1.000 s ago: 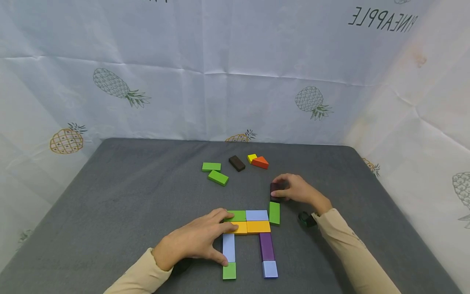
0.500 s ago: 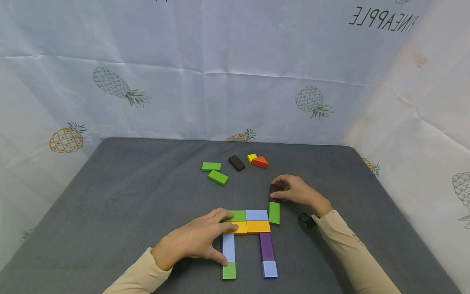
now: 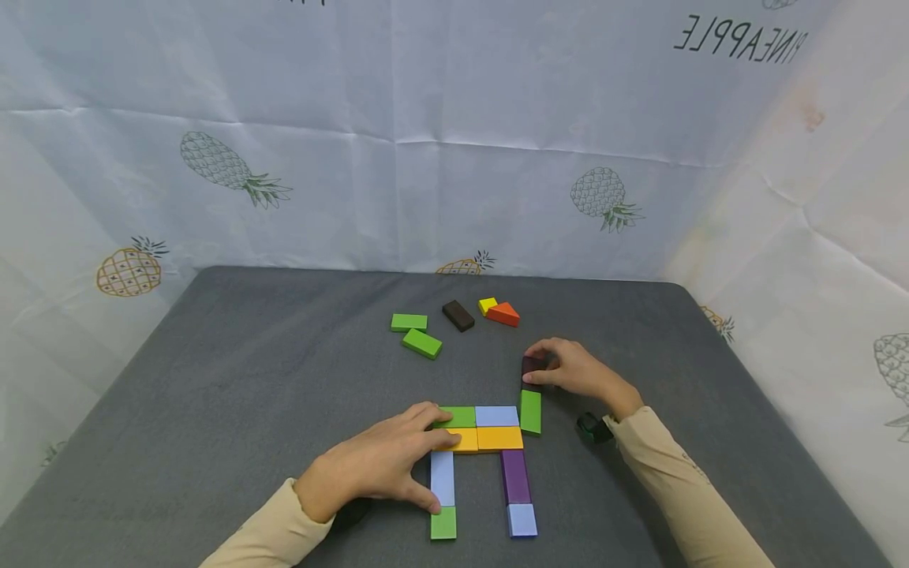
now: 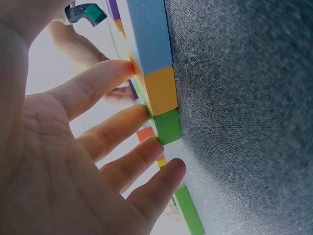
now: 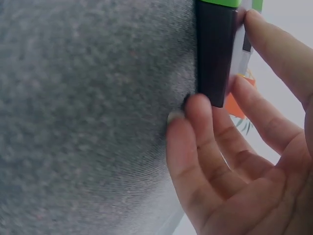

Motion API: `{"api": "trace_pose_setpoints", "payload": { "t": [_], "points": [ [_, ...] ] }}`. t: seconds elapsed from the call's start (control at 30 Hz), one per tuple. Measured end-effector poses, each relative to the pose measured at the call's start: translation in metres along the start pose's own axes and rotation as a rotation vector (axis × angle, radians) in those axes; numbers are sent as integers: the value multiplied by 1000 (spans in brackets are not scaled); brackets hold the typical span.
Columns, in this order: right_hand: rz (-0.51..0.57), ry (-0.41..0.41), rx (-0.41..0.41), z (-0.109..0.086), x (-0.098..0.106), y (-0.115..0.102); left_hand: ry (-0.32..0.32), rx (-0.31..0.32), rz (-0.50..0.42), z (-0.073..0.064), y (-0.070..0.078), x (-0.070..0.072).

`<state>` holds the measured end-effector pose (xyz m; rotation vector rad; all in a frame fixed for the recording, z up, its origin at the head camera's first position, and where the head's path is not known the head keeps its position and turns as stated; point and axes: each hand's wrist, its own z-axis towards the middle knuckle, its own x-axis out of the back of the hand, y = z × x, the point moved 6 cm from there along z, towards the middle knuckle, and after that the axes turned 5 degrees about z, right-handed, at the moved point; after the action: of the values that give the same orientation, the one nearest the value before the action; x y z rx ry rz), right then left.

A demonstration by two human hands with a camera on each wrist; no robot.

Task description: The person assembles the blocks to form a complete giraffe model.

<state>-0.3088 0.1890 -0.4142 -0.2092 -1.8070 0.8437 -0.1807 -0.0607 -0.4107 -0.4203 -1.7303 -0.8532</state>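
My right hand (image 3: 578, 369) pinches a dark brown block (image 5: 214, 54) between thumb and fingers. That block lies end to end with a green block (image 3: 530, 412), at the right of a flat block arrangement. Spread fingers of my left hand (image 3: 376, 460) rest on the arrangement's left side. They touch a green block (image 3: 461, 416) and a yellow block (image 3: 465, 442), while the thumb is at the light blue block (image 3: 442, 479) and the green block below it (image 3: 443, 524). A second yellow block (image 3: 500, 438), a purple block (image 3: 516, 477) and a light blue block (image 3: 522, 521) form the right side.
Farther back on the grey table (image 3: 284, 355) lie two loose green blocks (image 3: 422, 344), another dark brown block (image 3: 458, 315), a yellow piece (image 3: 487, 305) and an orange triangular block (image 3: 504, 314). A pineapple-print cloth (image 3: 426, 197) hangs behind the table.
My right hand has shifted the dark brown block slightly left and nearer, against the green block's end. The left hand has stayed in place.
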Motion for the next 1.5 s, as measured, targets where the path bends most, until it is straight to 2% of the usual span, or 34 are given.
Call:
{"api": "trace_pose_setpoints", "payload": {
  "t": [0.37,0.6,1.0,1.27,1.5],
  "points": [
    [-53,38,48,7,4,-7,4,-5,-5,0,0,0],
    [-59,73,84,15,3,-24,3,-5,-3,0,0,1],
    [-44,86,119,35,0,-47,1,-5,0,0,0,1],
    [-79,70,169,52,-5,-59,6,-4,-4,-1,0,1],
    [-77,75,154,63,-10,-63,8,-6,-5,0,0,1]
  ]
}}
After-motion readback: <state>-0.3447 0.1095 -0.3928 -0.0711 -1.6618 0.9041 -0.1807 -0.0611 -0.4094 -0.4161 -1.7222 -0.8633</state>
